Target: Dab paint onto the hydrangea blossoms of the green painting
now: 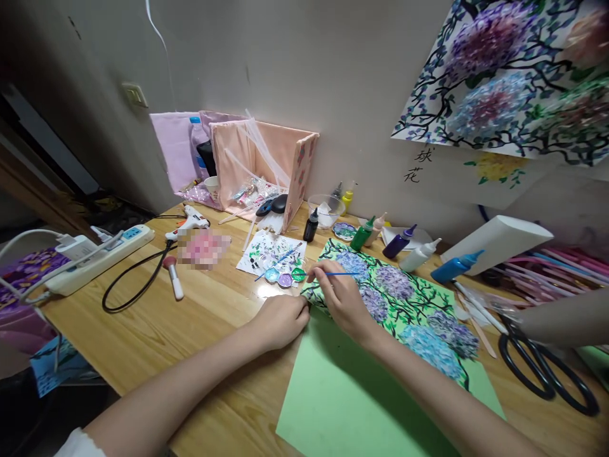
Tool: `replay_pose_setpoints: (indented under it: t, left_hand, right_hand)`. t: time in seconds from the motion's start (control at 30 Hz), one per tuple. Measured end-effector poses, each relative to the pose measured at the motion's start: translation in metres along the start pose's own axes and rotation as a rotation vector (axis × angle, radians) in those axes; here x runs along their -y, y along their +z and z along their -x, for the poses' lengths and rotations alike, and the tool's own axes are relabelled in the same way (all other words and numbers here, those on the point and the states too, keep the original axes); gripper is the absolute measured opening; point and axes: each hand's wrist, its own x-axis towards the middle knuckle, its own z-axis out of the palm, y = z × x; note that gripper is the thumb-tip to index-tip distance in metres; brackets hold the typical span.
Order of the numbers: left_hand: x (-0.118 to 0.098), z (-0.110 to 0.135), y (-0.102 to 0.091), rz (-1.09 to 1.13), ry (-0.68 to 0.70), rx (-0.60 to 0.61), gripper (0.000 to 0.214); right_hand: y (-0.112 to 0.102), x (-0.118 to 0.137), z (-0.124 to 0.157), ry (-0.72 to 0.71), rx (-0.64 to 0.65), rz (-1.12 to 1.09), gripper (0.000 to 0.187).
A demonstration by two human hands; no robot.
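Note:
My right hand (340,298) is closed around a thin blue-handled paintbrush (345,273), its tip end by the palette. That small flower-shaped palette (285,279) has wells of blue, purple and green paint. Beneath my right hand lies a green sheet (361,381), its upper part painted with dark branches, green leaves and purple and blue flower clusters. At the sheet's left edge, my left hand (284,322) rests with curled fingers; what they hold, if anything, is hidden. A paint-marked white paper (259,251) lies just behind the palette.
Paint bottles, among them a black one (311,225) and a blue one (457,266), stand behind the sheet. Black-handled scissors (542,365) and another person's forearm (561,318) are at right. A glue gun (194,219) and a power strip (102,257) lie left.

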Motion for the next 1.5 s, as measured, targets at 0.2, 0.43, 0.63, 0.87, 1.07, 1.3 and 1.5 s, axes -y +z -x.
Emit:
replay_pose_setpoints:
  t: [0.2,0.43,0.63,0.87,1.07,1.3,1.5]
  left_hand:
    - [-0.001,-0.001,-0.001,0.029,0.016,-0.004,0.031]
    - [-0.002,-0.004,0.001,0.036,-0.01,0.022,0.03]
    - [-0.002,-0.006,0.001,0.02,-0.048,0.055,0.031]
    - [-0.003,-0.007,0.001,0.012,-0.053,0.067,0.032]
    - [-0.003,-0.006,0.0,0.034,-0.04,0.073,0.031]
    - [-0.003,-0.006,0.0,0.031,-0.035,0.068,0.03]
    - [-0.004,-0.005,-0.001,0.02,-0.02,0.062,0.03]
  right_hand:
    - [-0.039,-0.023,0.048,0.054,-0.188,0.03,0.028]
    - [-0.052,-0.043,0.096,-0.115,-0.21,0.134,0.018]
    - [-0.046,-0.04,0.1,-0.179,-0.145,0.14,0.013]
    - [-0.047,-0.04,0.099,-0.163,-0.121,0.155,0.014]
    - [-0.046,-0.042,0.099,-0.136,-0.167,0.135,0.014]
    - [-0.046,-0.042,0.099,-0.131,-0.15,0.13,0.014]
    - [-0.045,-0.043,0.1,-0.115,-0.139,0.138,0.015]
